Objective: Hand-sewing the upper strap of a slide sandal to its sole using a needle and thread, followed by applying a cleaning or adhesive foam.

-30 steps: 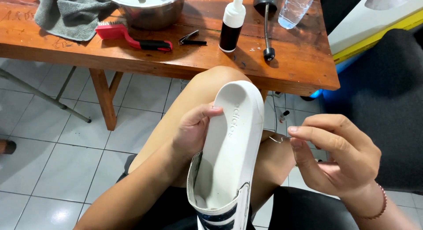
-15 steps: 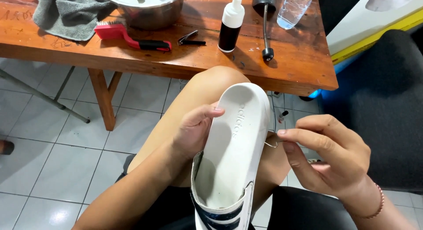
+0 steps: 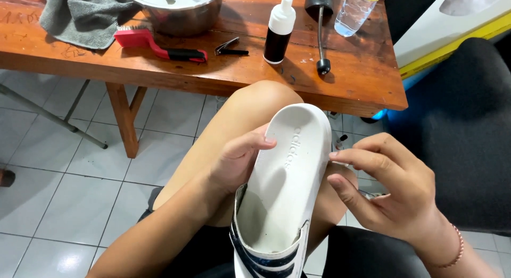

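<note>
Table: a wooden table [image 3: 351, 92] stood ahead of the knees, bearing a grey cloth [image 3: 80, 17], a steel bowl [image 3: 175, 14], a red-handled brush [image 3: 154, 44], a white-capped dark bottle [image 3: 278, 30] and a clear water bottle [image 3: 354, 12].
Slide sandal: the white slide sandal [image 3: 285, 182] lay footbed-up along the person's thigh, toe end toward the table, striped strap nearest the camera.
Left hand: the left hand [image 3: 234, 161] cupped the sandal's left edge, thumb laid over the rim onto the footbed, fingers under the sole.
Right hand: the right hand [image 3: 394, 195] was pressed to the right edge, thumb and forefinger pinched together at the rim; whether they nipped something small could not be told.
Judgement: the work would go best with the left hand bracing the sandal firmly against the thigh while the right worked along the rim in short, controlled strokes.
</note>
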